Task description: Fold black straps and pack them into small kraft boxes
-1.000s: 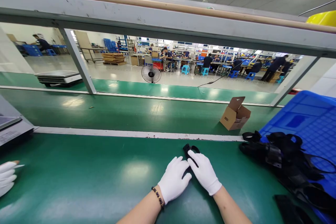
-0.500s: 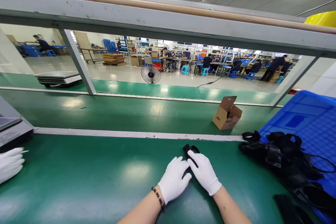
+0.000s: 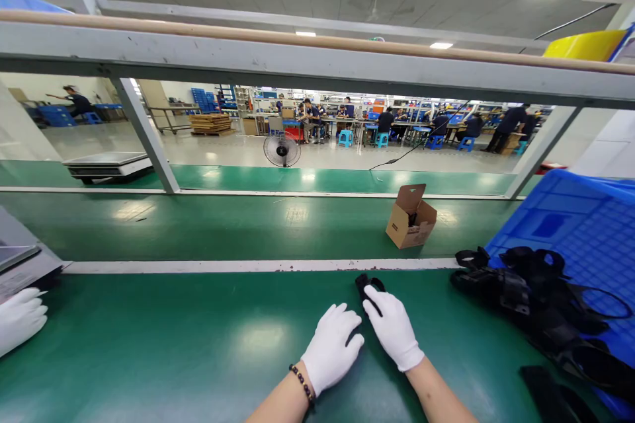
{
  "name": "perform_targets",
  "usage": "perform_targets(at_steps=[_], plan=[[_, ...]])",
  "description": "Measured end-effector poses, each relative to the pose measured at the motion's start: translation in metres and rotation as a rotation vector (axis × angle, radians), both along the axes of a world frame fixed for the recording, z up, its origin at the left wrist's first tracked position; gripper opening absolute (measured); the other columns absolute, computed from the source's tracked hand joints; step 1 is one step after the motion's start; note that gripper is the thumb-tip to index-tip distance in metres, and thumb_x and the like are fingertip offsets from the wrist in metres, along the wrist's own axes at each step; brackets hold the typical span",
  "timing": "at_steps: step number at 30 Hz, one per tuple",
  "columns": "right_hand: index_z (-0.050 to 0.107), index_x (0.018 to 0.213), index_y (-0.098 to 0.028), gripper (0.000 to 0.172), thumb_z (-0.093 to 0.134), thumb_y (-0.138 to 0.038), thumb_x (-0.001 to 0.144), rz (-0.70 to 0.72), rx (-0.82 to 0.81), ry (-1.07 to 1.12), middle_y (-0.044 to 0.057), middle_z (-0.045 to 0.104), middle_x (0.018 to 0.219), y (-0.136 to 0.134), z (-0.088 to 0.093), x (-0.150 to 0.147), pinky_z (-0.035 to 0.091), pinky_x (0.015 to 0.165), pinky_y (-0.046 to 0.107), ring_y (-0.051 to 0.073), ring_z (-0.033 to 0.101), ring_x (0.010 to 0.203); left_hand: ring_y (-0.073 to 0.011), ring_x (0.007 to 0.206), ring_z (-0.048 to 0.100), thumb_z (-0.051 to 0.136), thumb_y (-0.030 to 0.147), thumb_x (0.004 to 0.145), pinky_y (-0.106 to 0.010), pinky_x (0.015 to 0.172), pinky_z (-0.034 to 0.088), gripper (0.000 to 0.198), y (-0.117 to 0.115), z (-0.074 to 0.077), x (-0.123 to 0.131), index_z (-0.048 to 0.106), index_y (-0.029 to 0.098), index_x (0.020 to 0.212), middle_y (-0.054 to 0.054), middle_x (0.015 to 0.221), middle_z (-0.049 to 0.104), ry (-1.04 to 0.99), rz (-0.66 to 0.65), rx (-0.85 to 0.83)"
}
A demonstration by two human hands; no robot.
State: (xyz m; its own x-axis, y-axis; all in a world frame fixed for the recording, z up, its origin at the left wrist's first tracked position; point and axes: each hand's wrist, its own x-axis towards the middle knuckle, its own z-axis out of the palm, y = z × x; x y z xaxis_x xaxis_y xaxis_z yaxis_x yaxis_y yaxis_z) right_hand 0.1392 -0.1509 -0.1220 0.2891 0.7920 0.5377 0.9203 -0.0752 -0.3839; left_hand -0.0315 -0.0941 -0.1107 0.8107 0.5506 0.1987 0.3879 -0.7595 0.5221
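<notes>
Both of my hands wear white gloves and rest on the green bench near its front. My left hand (image 3: 331,346) lies flat with a bead bracelet at the wrist. My right hand (image 3: 393,328) lies beside it, touching it. A small black strap piece (image 3: 368,284) sticks out beyond the fingertips, and both hands press on it. Most of the piece is hidden under the gloves.
A pile of black straps (image 3: 536,304) lies on a blue crate (image 3: 590,231) at the right. An open cardboard box (image 3: 411,217) rides the conveyor belt (image 3: 223,225) behind. Another person's gloved hand (image 3: 20,318) rests at the left edge by a grey device (image 3: 20,258). Metal frame rails (image 3: 297,66) cross overhead.
The cardboard box has moved left along the belt. The other person's hand has shifted up toward the grey device. My view has tilted slightly; my hands stay on the strap piece.
</notes>
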Motion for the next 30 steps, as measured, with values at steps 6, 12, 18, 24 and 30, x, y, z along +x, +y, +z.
perform_targets(at_steps=[6,12,18,24,30], plan=[[0.053,0.124,-0.009,0.055,0.029,-0.046,0.093,-0.419,0.093,0.059,0.018,0.065,0.109,0.010,0.024,0.055,0.050,0.078,0.039,0.026,0.062,0.093,-0.0258,0.128,0.045,0.050,0.023,0.087,-0.051,0.113,0.029,0.028,0.002,-0.006,-0.001,0.059,0.024,0.113,0.000,0.119,0.064,-0.017,-0.003,0.001],[0.045,0.130,-0.008,0.050,0.029,-0.037,0.093,-0.499,-0.026,-0.056,0.020,0.060,0.112,0.066,0.090,0.126,0.040,0.088,0.044,0.030,0.053,0.102,-0.0250,0.127,0.045,0.052,0.029,0.087,-0.049,0.115,0.025,0.025,0.002,-0.011,0.000,0.059,0.028,0.111,0.001,0.116,0.064,-0.046,-0.012,0.004],[0.052,0.121,-0.016,0.033,0.046,-0.033,0.093,-0.353,-0.413,-0.133,0.011,0.059,0.112,0.132,0.113,0.148,0.044,0.087,0.043,0.022,0.056,0.099,-0.0251,0.126,0.045,0.049,0.037,0.088,-0.050,0.115,0.024,0.029,0.005,-0.021,0.001,0.058,0.030,0.114,0.000,0.118,0.063,-0.048,-0.030,0.012],[0.056,0.114,-0.016,0.032,0.055,-0.037,0.090,-0.308,-0.771,-0.091,0.007,0.058,0.113,0.174,0.109,0.149,0.051,0.081,0.039,0.018,0.059,0.095,-0.0250,0.125,0.046,0.047,0.041,0.088,-0.049,0.116,0.023,0.033,0.004,-0.022,0.002,0.059,0.029,0.116,-0.001,0.116,0.065,-0.051,-0.043,-0.007],[0.058,0.116,-0.018,0.029,0.047,-0.027,0.091,-0.335,-0.608,-0.161,0.010,0.057,0.118,0.159,0.104,0.125,0.044,0.089,0.041,0.024,0.055,0.108,-0.0287,0.126,0.046,0.041,0.043,0.089,-0.054,0.114,0.023,0.038,0.006,-0.008,0.003,0.060,0.027,0.119,-0.004,0.120,0.064,-0.008,-0.081,-0.101]])
